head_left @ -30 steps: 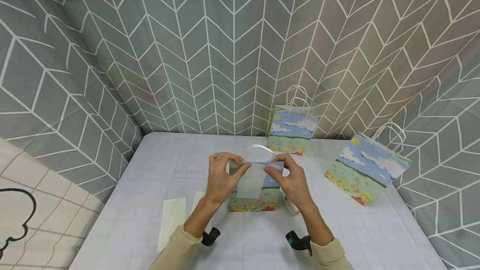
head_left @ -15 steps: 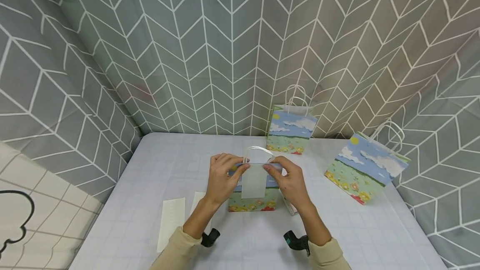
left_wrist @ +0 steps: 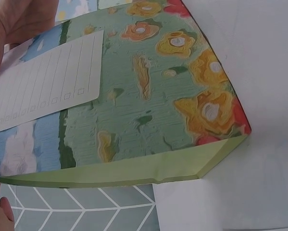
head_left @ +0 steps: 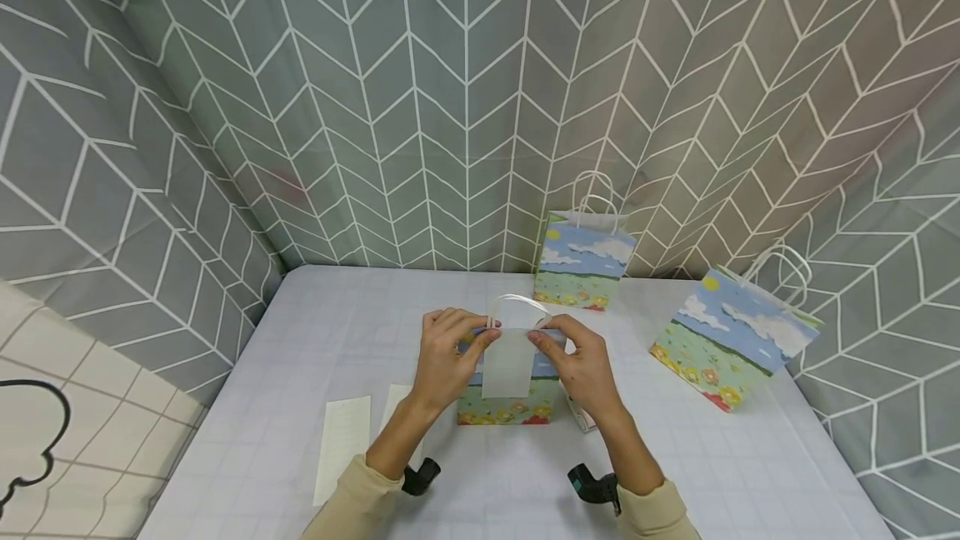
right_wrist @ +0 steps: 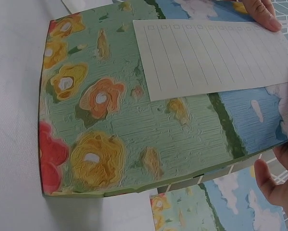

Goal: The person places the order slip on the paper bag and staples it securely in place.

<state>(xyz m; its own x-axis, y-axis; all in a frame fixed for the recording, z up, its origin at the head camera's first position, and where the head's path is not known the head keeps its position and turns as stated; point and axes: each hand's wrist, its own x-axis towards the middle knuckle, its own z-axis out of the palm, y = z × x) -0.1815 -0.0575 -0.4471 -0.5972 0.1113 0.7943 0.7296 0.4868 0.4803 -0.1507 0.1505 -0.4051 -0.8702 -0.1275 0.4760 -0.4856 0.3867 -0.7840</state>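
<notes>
A paper gift bag printed with sky and flowers stands upright on the table, its white twisted handles raised. Against its front face hangs a lined checklist sheet, top edge at the bag's rim. My left hand pinches at the sheet's upper left corner and the rim, thumb in front, fingers behind. On the other side, my right hand pinches the upper right corner and rim in the same way. Printed lines and small checkboxes show on the sheet in the right wrist view.
Two matching gift bags stand behind: one at the back edge, another tilted at the right. Two paper strips, one fully visible, lie at left. A small whitish-pink item lies beside the bag, partly hidden by my right hand.
The checklist sheet has shifted slightly right and straightened from a slight tilt, now sitting near the middle of the bag's front. Both hands stay at the rim.
</notes>
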